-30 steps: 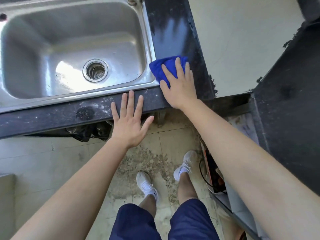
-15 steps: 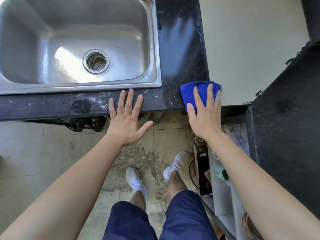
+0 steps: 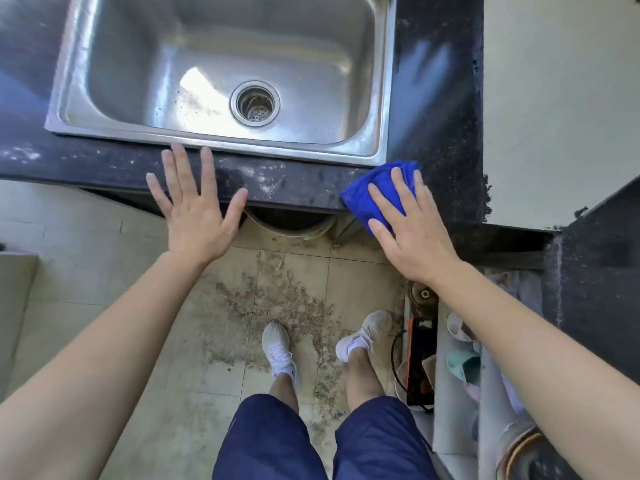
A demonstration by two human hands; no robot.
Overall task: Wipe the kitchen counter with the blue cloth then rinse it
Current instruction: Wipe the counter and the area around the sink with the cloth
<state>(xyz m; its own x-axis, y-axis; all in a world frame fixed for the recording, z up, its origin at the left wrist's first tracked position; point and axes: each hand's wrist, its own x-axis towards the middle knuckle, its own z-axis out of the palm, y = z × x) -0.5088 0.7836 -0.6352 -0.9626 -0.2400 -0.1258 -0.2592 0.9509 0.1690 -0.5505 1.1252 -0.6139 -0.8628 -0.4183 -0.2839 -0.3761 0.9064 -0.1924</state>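
Left grip first: fingers spread wide and straight, holding nothing, tips laid on the front strip of the table, palm out past the edge. We read that as a brace, steadying the body while the other arm works.

Just beyond those fingertips runs the sink, drain in the middle. That's where we'd expect the rinse, though no tap shows.

Moving right along the strip, pale grime speckles the dark stone between the hands, so this stretch looks unwiped to us.

Then the cloth, bunched at the sink's near right corner, lying on the table with its lower fold hanging over the front edge. On top sits the right grip, fingers straight and close together, pressing flat rather than pinching. A flat hand spreads the push across the cloth and lets it slide.

We'd judge the wiping is under way, the rinse not yet begun. Crumbs litter the floor below.
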